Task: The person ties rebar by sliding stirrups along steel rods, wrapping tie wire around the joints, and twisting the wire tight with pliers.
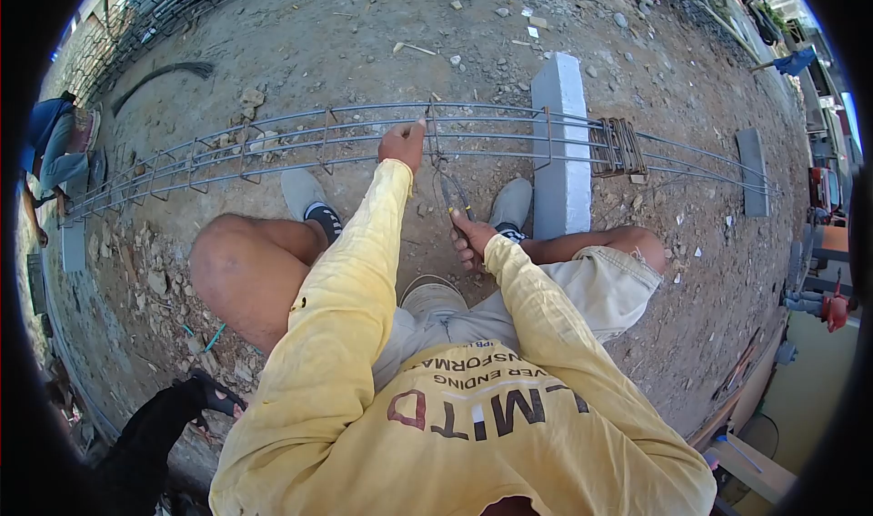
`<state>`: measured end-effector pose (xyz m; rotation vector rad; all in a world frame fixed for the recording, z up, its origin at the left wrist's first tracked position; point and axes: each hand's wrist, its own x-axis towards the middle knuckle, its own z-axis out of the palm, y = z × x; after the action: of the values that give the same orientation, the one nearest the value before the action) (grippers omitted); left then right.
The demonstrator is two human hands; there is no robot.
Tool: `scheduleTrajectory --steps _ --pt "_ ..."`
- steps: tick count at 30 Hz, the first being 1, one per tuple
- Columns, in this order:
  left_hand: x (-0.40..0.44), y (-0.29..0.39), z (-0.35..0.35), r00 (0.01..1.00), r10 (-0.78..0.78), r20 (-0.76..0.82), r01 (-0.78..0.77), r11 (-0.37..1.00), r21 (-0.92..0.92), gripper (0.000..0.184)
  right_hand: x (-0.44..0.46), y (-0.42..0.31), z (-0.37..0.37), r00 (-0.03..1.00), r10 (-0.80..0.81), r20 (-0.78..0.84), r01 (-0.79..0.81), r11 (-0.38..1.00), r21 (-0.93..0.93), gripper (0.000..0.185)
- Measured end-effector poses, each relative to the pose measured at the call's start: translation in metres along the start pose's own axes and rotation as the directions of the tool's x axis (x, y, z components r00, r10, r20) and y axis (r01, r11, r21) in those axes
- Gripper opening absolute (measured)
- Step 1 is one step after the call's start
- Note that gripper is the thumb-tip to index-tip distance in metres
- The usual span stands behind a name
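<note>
A long rebar cage (300, 139) of several parallel bars with square stirrups runs across in front of me. My left hand (403, 143) is closed at the cage, its fingertips pinching a rusty stirrup (432, 134). My right hand (471, 237) grips a pair of pliers (452, 189) by the handles. Their jaws point up toward the near bar, at the foot of that stirrup. A thin bit of wire seems to be at the jaws, too small to make out clearly.
A grey concrete block (562, 143) props the cage right of centre, beside bunched stirrups (621, 147). A smaller block (752, 172) lies farther right. Another person (65, 148) crouches at the cage's left end. A bundle of wire (164, 80) and rubble lie on the dirt.
</note>
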<state>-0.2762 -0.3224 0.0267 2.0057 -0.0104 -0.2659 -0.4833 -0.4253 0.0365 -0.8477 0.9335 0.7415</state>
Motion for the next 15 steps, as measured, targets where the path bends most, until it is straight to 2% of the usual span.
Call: scheduleTrajectory --steps 3,4,5,6,9,12,15 --pt "-0.016 -0.023 -0.002 0.954 -0.299 -0.033 0.296 0.951 -0.085 0.057 -0.002 -0.001 0.002 1.000 0.007 0.025 -0.008 1.000 0.021 0.053" --pt "-0.022 -0.026 -0.004 0.887 -0.435 0.154 0.458 0.869 -0.185 0.057 0.001 0.001 -0.001 0.997 0.009 0.076 -0.013 0.998 0.056 0.053" --pt "-0.035 -0.027 -0.001 0.758 -0.566 0.325 0.643 0.731 -0.227 0.057 0.005 0.004 -0.004 0.992 0.007 0.126 -0.019 0.996 0.091 0.054" --pt "-0.058 -0.008 -0.002 0.585 -0.644 0.494 0.801 0.555 -0.224 0.057 0.008 0.006 -0.006 0.985 0.005 0.174 -0.028 0.992 0.127 0.054" --pt "-0.083 -0.011 0.014 0.428 -0.303 0.851 0.891 0.298 -0.342 0.054 0.002 0.002 -0.007 0.945 0.036 0.325 -0.113 0.969 0.220 0.056" --pt "-0.083 -0.008 0.038 0.478 -0.334 0.812 0.878 0.193 -0.438 0.040 -0.008 0.000 -0.004 0.972 0.031 0.235 -0.072 0.983 0.171 0.053" --pt "-0.081 -0.036 0.066 0.595 -0.339 0.729 0.797 0.362 -0.483 0.028 -0.005 0.006 -0.002 0.991 -0.044 0.129 0.035 0.997 0.071 0.051"
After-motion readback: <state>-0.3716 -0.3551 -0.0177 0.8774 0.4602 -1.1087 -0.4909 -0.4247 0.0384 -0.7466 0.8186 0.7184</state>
